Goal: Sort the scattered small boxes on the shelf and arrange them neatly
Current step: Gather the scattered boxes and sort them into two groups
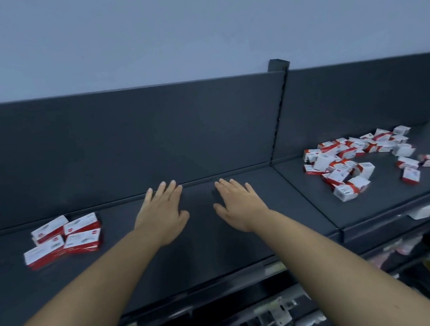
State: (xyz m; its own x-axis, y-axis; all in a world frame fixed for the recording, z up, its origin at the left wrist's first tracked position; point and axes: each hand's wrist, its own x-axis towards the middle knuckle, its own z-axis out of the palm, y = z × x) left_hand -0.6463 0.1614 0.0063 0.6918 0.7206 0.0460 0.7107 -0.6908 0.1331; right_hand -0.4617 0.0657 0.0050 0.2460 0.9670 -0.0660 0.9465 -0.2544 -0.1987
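On the dark shelf (247, 241), red-and-white small boxes (357, 162) lie in a messy pile at the right, and four tidy boxes (63, 239) sit at the left. Between them, the left hand (164, 214) and right hand (237, 205) lie flat with fingers spread, holding nothing.

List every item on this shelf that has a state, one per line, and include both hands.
Left hand: open, palm down, fingers spread, holding nothing.
Right hand: open, palm down, holding nothing.
Arranged boxes: four visible on top, laid flat in a tidy block on the left.
Scattered boxes: loose heap on the right, many tipped at odd angles, unsorted.
Shelf: bare between the two groups of boxes.
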